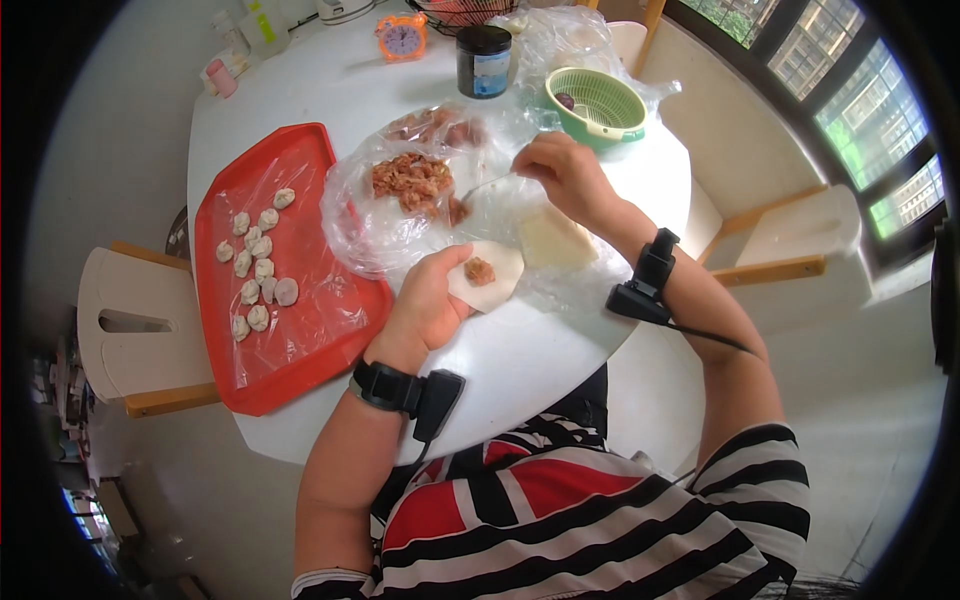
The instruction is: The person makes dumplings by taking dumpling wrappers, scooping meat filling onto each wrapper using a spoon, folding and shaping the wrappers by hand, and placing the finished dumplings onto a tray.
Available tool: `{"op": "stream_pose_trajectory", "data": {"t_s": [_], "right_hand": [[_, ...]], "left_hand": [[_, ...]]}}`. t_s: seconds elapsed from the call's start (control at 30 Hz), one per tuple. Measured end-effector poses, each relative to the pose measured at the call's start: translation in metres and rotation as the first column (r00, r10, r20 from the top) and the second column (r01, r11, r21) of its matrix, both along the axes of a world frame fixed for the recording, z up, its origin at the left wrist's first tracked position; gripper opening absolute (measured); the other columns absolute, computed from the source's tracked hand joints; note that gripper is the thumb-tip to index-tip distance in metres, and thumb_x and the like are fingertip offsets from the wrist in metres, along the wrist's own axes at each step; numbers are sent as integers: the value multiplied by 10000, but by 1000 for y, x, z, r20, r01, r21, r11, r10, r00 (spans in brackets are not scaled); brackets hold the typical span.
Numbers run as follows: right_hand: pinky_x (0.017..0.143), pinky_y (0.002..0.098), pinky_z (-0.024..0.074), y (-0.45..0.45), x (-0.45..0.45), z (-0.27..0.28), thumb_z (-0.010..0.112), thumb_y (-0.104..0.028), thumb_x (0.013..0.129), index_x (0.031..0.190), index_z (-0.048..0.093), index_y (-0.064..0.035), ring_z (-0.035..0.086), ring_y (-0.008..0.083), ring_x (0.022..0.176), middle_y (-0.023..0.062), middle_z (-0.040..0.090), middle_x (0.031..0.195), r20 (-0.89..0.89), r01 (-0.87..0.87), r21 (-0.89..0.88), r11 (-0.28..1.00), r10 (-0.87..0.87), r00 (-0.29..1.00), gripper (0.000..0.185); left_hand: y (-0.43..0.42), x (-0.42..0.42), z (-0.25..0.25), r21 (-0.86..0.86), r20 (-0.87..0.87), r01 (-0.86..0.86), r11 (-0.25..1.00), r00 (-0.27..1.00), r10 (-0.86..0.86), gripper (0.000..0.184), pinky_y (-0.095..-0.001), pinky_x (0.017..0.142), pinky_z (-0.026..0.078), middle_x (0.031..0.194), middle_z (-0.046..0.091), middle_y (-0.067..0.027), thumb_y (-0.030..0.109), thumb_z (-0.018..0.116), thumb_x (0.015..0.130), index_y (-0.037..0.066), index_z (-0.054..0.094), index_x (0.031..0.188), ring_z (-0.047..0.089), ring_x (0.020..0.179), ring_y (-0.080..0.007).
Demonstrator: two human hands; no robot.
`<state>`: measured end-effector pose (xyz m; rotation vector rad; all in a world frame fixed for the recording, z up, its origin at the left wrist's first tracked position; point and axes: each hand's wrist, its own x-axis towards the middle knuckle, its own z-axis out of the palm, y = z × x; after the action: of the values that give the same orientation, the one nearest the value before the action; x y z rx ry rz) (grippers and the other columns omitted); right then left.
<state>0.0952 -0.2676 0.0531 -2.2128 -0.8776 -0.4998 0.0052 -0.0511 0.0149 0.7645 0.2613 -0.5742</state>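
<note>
My left hand (pixel 425 300) holds a dumpling wrapper (pixel 507 268) on its fingers, thumb along the near edge. A small lump of meat filling (pixel 480 271) sits in the middle of the wrapper. Above and to the right, my right hand (pixel 565 170) is closed around the thin handle of a spoon (pixel 488 187). The spoon's far end is at the edge of the minced meat (pixel 408 182), with some meat on it hiding its shape. This meat lies in a clear plastic bag (pixel 345 235). Beside my right wrist is a stack of pale wrappers (pixel 556 238) on plastic.
At the left, a red tray (pixel 318 145) bears several folded dumplings (pixel 263 245). Toward the back stand an orange alarm clock (pixel 402 38), a dark-lidded jar (pixel 484 62) and a green colander (pixel 597 105). Chairs flank the white table (pixel 480 390).
</note>
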Motion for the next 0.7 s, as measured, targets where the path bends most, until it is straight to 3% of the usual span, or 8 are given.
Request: {"op": "stream_pose_trajectory", "data": {"t_s": [0.2, 0.37, 0.5, 0.57, 0.7], "right_hand": [[741, 352, 474, -8, -3, 6, 618, 63, 791, 848, 644, -2, 587, 286, 828, 109, 626, 845, 74, -2, -122, 993, 11, 997, 91], [735, 344, 477, -10, -2, 4, 610, 56, 805, 850, 645, 4, 593, 285, 821, 120, 624, 839, -229, 134, -17, 991, -134, 964, 77], [732, 346, 476, -7, -5, 4, 610, 58, 805, 854, 645, 7, 599, 283, 806, 127, 626, 843, -260, 90, 54, 995, -73, 963, 79], [718, 355, 479, -5, -5, 3, 608, 65, 799, 857, 644, 14, 604, 286, 786, 127, 629, 840, -46, -10, -23, 1000, 9, 999, 86], [691, 360, 481, -2, -5, 2, 605, 59, 798, 851, 642, 15, 602, 293, 752, 118, 624, 815, 117, -41, -78, 996, 50, 992, 77]], "left_hand": [[-1, -1, 2, -1, -4, -21, 1000, 1000, 21, 366, -476, 946, 492, 1223, 556, -210, 147, 474, 956, -114, 465, 1212, 581, 1113, -331], [-1, 0, 3, 1, -13, -28, 1000, 1000, 28, 372, -471, 948, 492, 1225, 555, -213, 149, 470, 959, -117, 458, 1219, 582, 1112, -328], [-1, 0, 1, -2, -5, -20, 1000, 1000, 20, 376, -467, 952, 490, 1227, 554, -213, 148, 471, 958, -117, 456, 1224, 581, 1115, -331], [-1, 0, 1, 0, -1, -13, 1000, 1000, 13, 378, -467, 953, 490, 1228, 554, -213, 148, 471, 957, -117, 455, 1226, 580, 1117, -331], [-1, 1, -2, -6, -7, -13, 1000, 1000, 13, 380, -467, 953, 490, 1233, 550, -214, 147, 468, 958, -116, 451, 1231, 577, 1123, -335]]}}
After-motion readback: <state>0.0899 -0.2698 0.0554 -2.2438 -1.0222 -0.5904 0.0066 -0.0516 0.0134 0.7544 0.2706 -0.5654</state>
